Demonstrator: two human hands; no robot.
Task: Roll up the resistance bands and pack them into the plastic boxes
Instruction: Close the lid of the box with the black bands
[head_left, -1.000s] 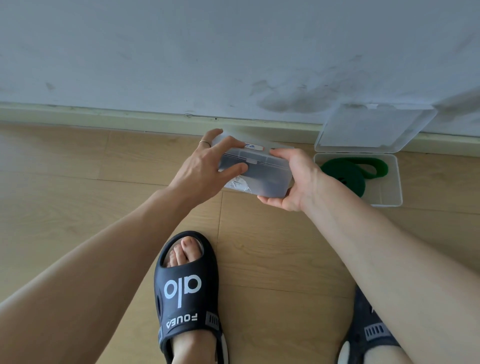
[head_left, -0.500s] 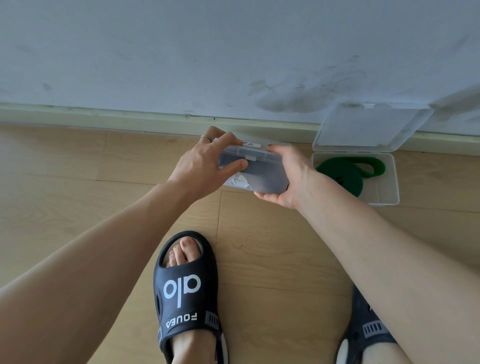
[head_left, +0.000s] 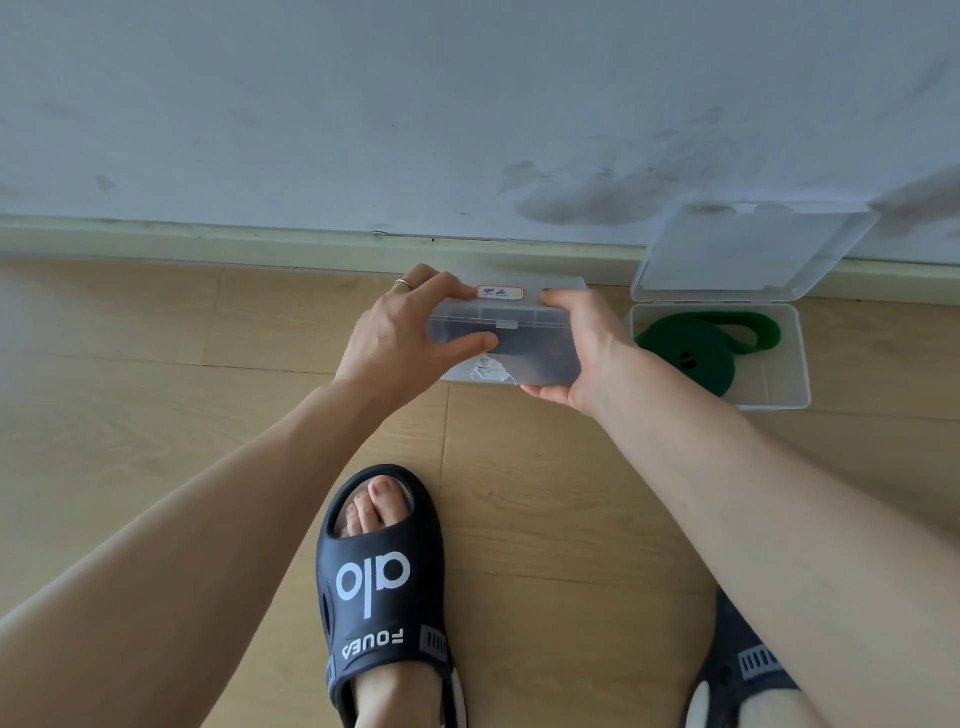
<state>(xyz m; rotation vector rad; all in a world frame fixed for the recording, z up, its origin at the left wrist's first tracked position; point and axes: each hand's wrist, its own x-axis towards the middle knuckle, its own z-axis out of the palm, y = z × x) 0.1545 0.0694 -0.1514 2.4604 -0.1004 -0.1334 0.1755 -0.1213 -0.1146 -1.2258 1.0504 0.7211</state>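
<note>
A clear plastic box (head_left: 524, 340) with its lid down and a small labelled sticker on top is held between both hands, just above the wooden floor near the skirting. Something dark shows through its walls. My left hand (head_left: 402, 338) grips its left end, thumb across the front by the latch. My right hand (head_left: 584, 348) clasps its right end from the side and below. To the right, a second clear box (head_left: 795, 358) stands open on the floor, its lid (head_left: 748, 254) leaning against the wall. A rolled green resistance band (head_left: 696, 353) lies inside, one loop end sticking out.
A grey scuffed wall with a pale skirting board (head_left: 208, 241) runs across the back. My left foot in a black slipper (head_left: 382, 582) stands on the wooden floor (head_left: 130, 389) under my arms. The other slipper (head_left: 743, 670) shows at the bottom right.
The closed box has tilted more level and moved slightly down and away toward the floor by the skirting. Both hands keep their grip on it.
</note>
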